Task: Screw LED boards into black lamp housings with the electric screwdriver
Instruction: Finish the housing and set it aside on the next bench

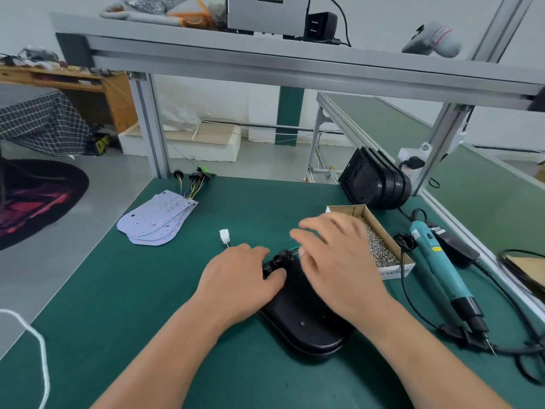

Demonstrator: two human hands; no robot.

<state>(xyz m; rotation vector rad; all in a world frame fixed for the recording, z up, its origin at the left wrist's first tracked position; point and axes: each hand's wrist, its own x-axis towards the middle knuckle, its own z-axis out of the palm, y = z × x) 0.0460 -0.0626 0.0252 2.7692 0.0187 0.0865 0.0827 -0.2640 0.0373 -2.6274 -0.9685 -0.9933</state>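
A black lamp housing (pixel 300 320) lies on the green mat in front of me. My left hand (pixel 239 284) grips its far left end, thumb curled over the rim. My right hand (pixel 339 261), blurred, hovers over the housing's far end with fingers spread and relaxed, near a thin green wire; I cannot tell whether it touches the wire. A white connector (pixel 224 236) lies just beyond my left hand. A fanned stack of LED boards (pixel 156 222) with wires lies at the far left. The teal electric screwdriver (pixel 439 267) lies on the mat at the right.
An open cardboard box of screws (pixel 380 243) sits beyond my right hand. A stack of black housings (pixel 374 181) leans at the back right. The screwdriver's black cable (pixel 413 308) loops over the mat at the right. Aluminium frame posts (pixel 153 128) hold a shelf overhead.
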